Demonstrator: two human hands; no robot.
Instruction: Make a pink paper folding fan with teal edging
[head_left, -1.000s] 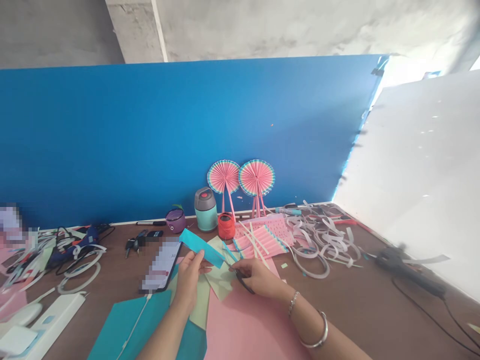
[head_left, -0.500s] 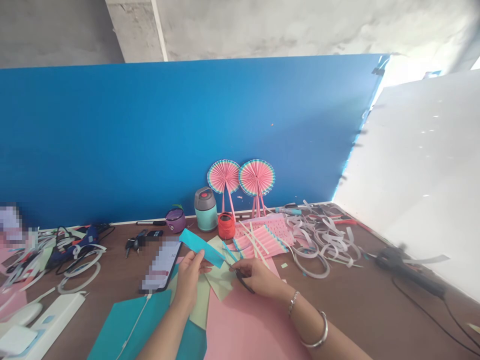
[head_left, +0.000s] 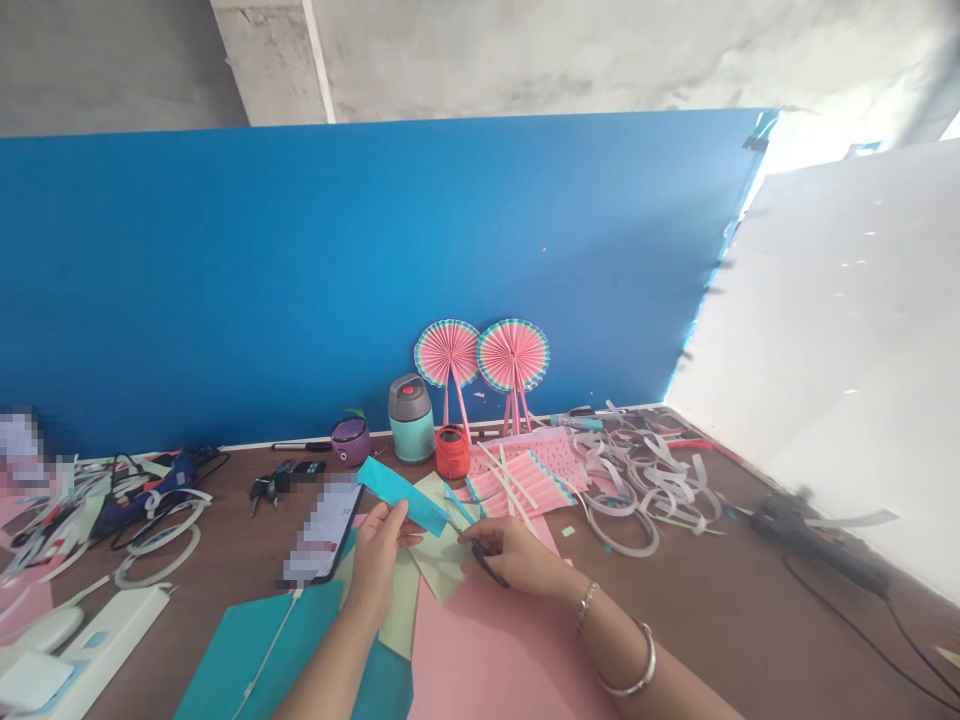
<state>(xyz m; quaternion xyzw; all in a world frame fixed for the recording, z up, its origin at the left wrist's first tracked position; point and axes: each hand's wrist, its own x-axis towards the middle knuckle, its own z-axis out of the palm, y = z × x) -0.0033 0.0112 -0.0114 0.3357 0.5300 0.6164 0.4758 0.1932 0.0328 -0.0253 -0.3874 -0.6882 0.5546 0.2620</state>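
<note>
My left hand (head_left: 381,545) pinches a strip of bright blue paper (head_left: 401,495) between thumb and fingers, tilted down to the right. In my right hand (head_left: 514,550) is a pair of dark-handled scissors (head_left: 491,565), its blade tips at the strip's right end. A thin blue sliver (head_left: 459,503) shows just beyond the blades; whether it is still joined to the strip I cannot tell. Beneath both hands lie pale green paper (head_left: 442,565), a large pink sheet (head_left: 487,650) and a teal sheet (head_left: 255,650).
Two pink pleated paper fans (head_left: 514,355) lean on the blue partition (head_left: 300,280). Before them stand a teal flask (head_left: 412,435), a red jar (head_left: 452,455) and a purple pot (head_left: 351,442). Pleated pink paper (head_left: 536,480) and curled white strips (head_left: 652,480) lie right; a phone (head_left: 322,530) lies left.
Almost nothing differs. Both hands, the blue strip and the scissors hold nearly the same place.
</note>
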